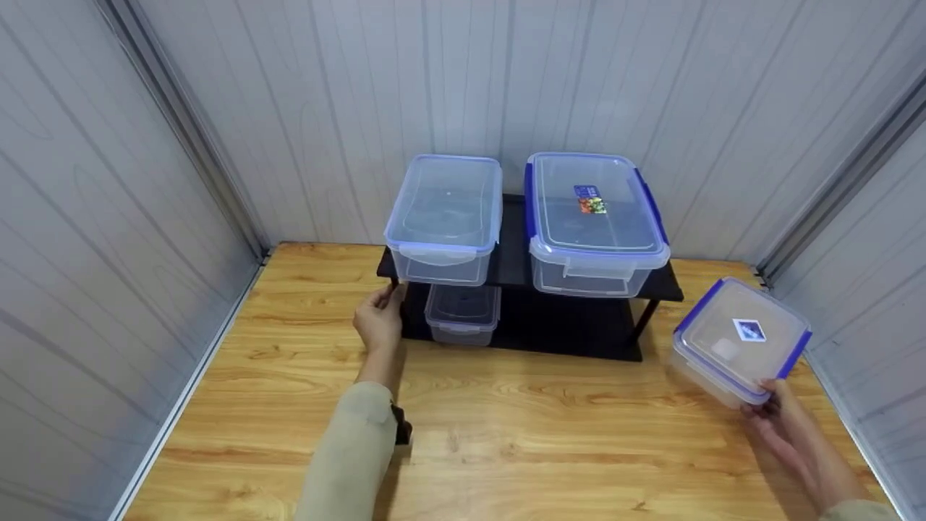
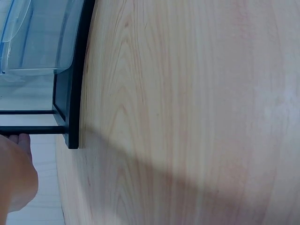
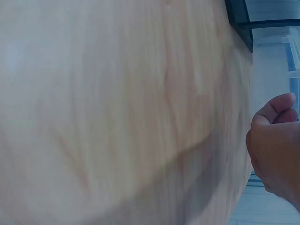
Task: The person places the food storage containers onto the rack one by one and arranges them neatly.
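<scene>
My left hand (image 1: 377, 322) grips the front left post of a black two-tier rack (image 1: 564, 329); in the left wrist view, its fingertips show right at the post (image 2: 33, 130). At the right, my right hand (image 1: 788, 420) holds a clear square food container (image 1: 734, 340) by its near corner, thumb on the lid. This container has blue side clips and is tilted, partly blurred. In the right wrist view the right hand (image 3: 276, 140) shows curled, with the container mostly out of frame.
On the rack's top tier stand a clear rectangular container (image 1: 448, 206) and a larger container with blue clips (image 1: 597, 210). A small container (image 1: 463, 315) sits on the lower tier at left. Pale panel walls (image 1: 463, 79) enclose the wooden table (image 1: 506, 434) behind and at both sides.
</scene>
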`<state>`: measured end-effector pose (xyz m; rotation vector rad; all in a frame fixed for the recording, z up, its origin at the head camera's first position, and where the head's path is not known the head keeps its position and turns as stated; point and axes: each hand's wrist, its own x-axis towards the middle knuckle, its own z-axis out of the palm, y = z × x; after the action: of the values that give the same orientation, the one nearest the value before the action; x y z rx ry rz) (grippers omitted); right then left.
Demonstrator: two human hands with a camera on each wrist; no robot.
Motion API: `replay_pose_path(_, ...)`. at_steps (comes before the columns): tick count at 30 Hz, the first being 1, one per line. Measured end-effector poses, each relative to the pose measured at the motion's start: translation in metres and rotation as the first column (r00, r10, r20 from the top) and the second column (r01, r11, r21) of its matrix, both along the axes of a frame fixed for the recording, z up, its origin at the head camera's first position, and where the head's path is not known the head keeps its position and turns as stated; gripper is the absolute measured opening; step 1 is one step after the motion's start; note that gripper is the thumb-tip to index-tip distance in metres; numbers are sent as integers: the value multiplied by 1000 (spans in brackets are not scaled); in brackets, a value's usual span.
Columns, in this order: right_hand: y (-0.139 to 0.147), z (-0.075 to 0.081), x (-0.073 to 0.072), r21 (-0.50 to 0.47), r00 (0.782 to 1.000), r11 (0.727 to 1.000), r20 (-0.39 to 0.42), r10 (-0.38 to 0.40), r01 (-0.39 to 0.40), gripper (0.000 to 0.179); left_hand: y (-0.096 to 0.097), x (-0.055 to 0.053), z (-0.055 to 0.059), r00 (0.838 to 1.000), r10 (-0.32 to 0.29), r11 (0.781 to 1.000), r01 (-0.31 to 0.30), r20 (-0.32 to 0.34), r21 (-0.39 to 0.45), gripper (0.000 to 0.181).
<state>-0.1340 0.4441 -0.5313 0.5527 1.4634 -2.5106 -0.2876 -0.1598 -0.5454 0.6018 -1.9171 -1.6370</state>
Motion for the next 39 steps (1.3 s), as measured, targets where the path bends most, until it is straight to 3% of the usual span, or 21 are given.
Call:
replay_pose_path(8, 7, -9, 24, 140, 995, 986, -32, 91, -86, 10, 0, -1, -1, 1000, 0, 1000, 0, 1, 6, 19)
replay_pose_path(14, 13, -14, 43, 199, 976, 957, -15, 216, -209, 13, 0, 0, 0, 1000, -4, 1000, 4, 5, -23, 19)
replay_pose_path(18, 19, -17, 54, 62, 936, 940, -87, 340, -336, 28, -1, 0, 0, 1000, -13, 998, 13, 0, -54, 19)
replay_pose_path(21, 21, -18, 60, -113, 890, 885, -131, 437, -451, 37, -1, 0, 0, 1000, -15, 998, 15, -2, -62, 19)
replay_pose_path(24, 21, -18, 64, -189, 864, 843, -91, 495, -503, 36, -1, 0, -1, 1000, -12, 998, 12, -4, -60, 20)
replay_pose_path(26, 20, -17, 67, -186, 861, 842, -40, 508, -506, 33, -1, 0, -1, 1000, -10, 998, 10, -7, -55, 19)
replay_pose_path(33, 10, -17, 77, -38, 877, 887, 131, 461, -461, 21, -1, 0, -2, 1000, -9, 1000, 9, -11, -12, 18)
replay_pose_path(39, -4, -17, 75, 52, 865, 873, 181, 468, -484, 14, 0, -1, -1, 1000, 2, 1000, -2, -24, 23, 16)
